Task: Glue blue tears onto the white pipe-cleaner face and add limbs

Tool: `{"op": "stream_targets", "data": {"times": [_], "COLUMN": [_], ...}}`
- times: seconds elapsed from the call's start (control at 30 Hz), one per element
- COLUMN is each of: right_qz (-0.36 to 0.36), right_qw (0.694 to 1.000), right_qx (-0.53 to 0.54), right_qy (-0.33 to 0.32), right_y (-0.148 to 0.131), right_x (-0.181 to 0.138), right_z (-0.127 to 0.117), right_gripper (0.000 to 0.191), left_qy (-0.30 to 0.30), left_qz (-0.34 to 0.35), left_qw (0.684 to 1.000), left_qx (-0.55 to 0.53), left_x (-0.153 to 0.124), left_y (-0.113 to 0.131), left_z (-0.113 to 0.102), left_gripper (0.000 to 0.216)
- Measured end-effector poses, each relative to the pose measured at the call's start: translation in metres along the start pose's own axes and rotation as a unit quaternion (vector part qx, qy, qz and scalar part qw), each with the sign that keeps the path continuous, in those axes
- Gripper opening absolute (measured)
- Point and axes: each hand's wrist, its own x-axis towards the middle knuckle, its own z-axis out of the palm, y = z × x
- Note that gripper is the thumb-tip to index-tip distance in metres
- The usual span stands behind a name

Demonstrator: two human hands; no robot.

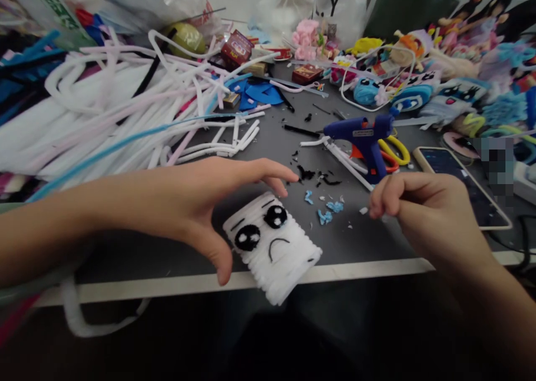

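Head view: our left hand [188, 202], spread open, straddles the white figure [272, 250], which lies diagonal; right hand [422, 213] pinched closed, farther off.

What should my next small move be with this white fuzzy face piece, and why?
Probably slide the white pipe-cleaner face figure back from the table edge with your left hand. Its lower end overhangs that edge, the left hand spans it open rather than gripping, and your right hand is curled shut beside the blue scraps.
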Motion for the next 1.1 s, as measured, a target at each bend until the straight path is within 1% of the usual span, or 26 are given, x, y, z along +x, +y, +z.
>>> {"op": "stream_targets", "data": {"times": [0.1, 0.17, 0.2, 0.3, 0.37, 0.43, 0.47, 0.53, 0.63, 0.73, 0.8, 0.87, 0.97, 1.1], "right_qz": [0.024, 0.035, 0.045, 0.074, 0.087, 0.091, 0.093, 0.094, 0.084, 0.072, 0.069, 0.077, 0.093, 0.069], "right_qw": [0.994, 0.988, 0.986, 0.974, 0.965, 0.956, 0.952, 0.944, 0.932, 0.932, 0.938, 0.940, 0.943, 0.957], "right_qx": [0.105, 0.144, 0.158, 0.206, 0.238, 0.263, 0.272, 0.293, 0.327, 0.331, 0.315, 0.307, 0.301, 0.272], "right_qy": [-0.017, -0.030, -0.034, -0.050, -0.070, -0.092, -0.103, -0.122, -0.134, -0.130, -0.128, -0.124, -0.109, -0.070], "right_y": [0.003, 0.003, 0.003, 0.002, 0.000, -0.002, -0.003, -0.007, -0.014, -0.016, -0.015, -0.013, -0.010, -0.013], "right_x": [0.003, 0.004, 0.004, 0.001, -0.002, -0.003, -0.003, -0.001, 0.004, 0.007, 0.008, 0.009, 0.011, 0.013], "right_z": [0.002, 0.002, 0.003, 0.006, 0.010, 0.016, 0.019, 0.025, 0.033, 0.038, 0.039, 0.039, 0.038, 0.037], "right_gripper": [0.020, 0.021, 0.021, 0.022, 0.023, 0.023, 0.024, 0.024, 0.025, 0.023, 0.020, 0.018, 0.020, 0.023], "left_qy": [0.012, 0.030, 0.036, 0.048, 0.048, 0.042, 0.031, 0.017, 0.036, 0.081, 0.083, 0.075, 0.083, 0.123], "left_qz": [0.004, 0.006, 0.015, 0.045, 0.034, 0.019, 0.021, 0.033, 0.071, 0.116, 0.131, 0.135, 0.113, 0.040], "left_qw": [1.000, 1.000, 0.999, 0.998, 0.998, 0.999, 0.999, 0.999, 0.996, 0.990, 0.986, 0.987, 0.990, 0.992], "left_qx": [-0.001, 0.003, 0.004, 0.007, 0.012, 0.018, 0.017, -0.005, -0.039, 0.020, 0.055, 0.053, 0.021, 0.000], "left_x": [0.004, 0.008, 0.009, 0.013, 0.017, 0.024, 0.029, 0.041, 0.059, 0.073, 0.079, 0.081, 0.081, 0.080], "left_y": [0.004, 0.004, 0.003, 0.001, 0.004, 0.011, 0.017, 0.028, 0.042, 0.045, 0.043, 0.043, 0.046, 0.056], "left_z": [-0.006, -0.008, -0.007, -0.008, -0.012, -0.020, -0.024, -0.030, -0.032, -0.026, -0.022, -0.019, -0.014, -0.004], "left_gripper": [0.089, 0.076, 0.074, 0.079, 0.076, 0.068, 0.066, 0.061, 0.050, 0.037, 0.022, 0.011, 0.006, 0.010]}}
